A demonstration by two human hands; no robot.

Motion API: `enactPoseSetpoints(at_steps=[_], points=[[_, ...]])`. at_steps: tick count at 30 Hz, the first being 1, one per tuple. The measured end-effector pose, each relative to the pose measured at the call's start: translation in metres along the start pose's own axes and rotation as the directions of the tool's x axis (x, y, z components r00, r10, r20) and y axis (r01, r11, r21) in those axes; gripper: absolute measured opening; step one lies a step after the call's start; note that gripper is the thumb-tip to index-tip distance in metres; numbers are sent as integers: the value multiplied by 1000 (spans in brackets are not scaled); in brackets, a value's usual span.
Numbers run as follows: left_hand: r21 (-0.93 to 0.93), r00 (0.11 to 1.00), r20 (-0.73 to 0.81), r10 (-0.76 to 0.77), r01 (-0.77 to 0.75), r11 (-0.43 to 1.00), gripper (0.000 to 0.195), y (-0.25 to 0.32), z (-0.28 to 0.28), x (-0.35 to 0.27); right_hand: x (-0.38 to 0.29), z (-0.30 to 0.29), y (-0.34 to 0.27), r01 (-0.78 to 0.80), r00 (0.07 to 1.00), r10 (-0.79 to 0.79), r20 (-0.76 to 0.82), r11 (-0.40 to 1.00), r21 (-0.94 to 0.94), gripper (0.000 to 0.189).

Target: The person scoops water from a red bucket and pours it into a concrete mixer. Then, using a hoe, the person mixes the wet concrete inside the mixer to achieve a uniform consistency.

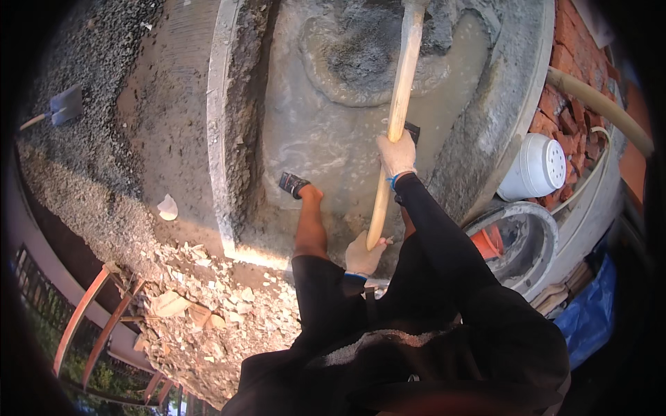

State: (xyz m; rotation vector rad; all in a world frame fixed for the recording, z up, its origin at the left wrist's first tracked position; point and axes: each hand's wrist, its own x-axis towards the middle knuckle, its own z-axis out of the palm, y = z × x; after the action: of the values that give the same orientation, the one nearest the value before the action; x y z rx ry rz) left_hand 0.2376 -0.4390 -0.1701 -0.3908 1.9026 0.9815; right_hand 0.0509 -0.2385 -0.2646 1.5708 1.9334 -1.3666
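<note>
A long wooden tool handle [403,78] runs up from my lap to the top edge, where its grey, mortar-coated socket [415,4] shows; the blade is out of view. Both hands wear pale knit gloves. My left hand [363,255] grips the handle's lower end, between my thighs. Further up the shaft, my right hand [397,154] is closed around it. A grey mound of wet mortar or concrete mix [364,47] lies ahead, ringed by cloudy water [328,140]. My feet, in dark sandals [293,185], stand in the wet trough; the right one is mostly hidden.
Low concrete walls [214,109] flank the trough. At right are red bricks [564,119], a white bucket [533,166], a round basin [546,234] holding an orange container [487,242], and a hose [598,99]. Gravel [99,156], a shovel [66,106] and rubble [229,317] lie left.
</note>
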Motion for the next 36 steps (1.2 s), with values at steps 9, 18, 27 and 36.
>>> enactPoseSetpoints(at_steps=[9, 18, 27, 36], points=[[26, 995, -78, 59, -57, 998, 46, 115, -58, 124, 124, 31, -135, 33, 997, -29, -66, 997, 63, 34], [-5, 995, -65, -77, 77, 997, 38, -18, -29, -10, 1, 76, 46, -163, 984, 172, 40, 972, -168, 48], [280, 979, -3, 203, -194, 940, 53, 54, -12, 64, 47, -59, -30, -21, 992, 77, -100, 882, 471, 15], [484, 999, -30, 40, -21, 875, 57, 127, 21, 89, 156, -65, 17, -253, 965, 255, 58, 852, 459, 22]])
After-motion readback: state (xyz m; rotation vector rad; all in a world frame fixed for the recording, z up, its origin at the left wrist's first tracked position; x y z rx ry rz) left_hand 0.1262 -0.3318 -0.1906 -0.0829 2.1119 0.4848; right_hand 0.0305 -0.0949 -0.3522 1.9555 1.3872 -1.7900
